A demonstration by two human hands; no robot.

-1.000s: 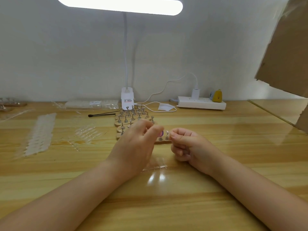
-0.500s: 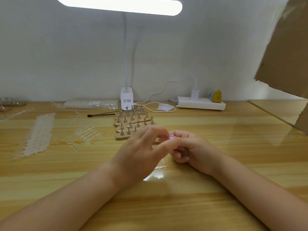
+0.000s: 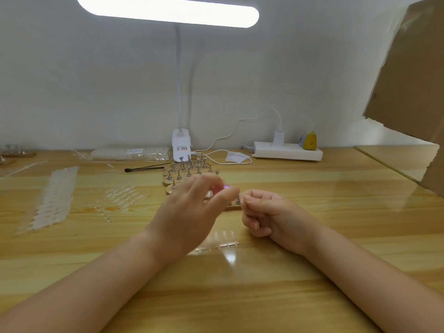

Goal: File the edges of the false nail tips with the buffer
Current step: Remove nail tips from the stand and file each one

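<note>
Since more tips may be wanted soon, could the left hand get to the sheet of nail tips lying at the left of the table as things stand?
Probably yes. The sheet of nail tips lies flat on bare table with nothing between it and the left hand, though that hand seems to pinch something small and blurred.

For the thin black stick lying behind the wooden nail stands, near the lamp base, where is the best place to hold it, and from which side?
Probably pinch the black stick near the middle of its thin shaft, coming from above. It lies flat on the wooden table, pointing left to right, with its thicker tip at the left. Its right end runs close to the nail stands, so the left half, with bare table around it, looks easier to reach.
</note>
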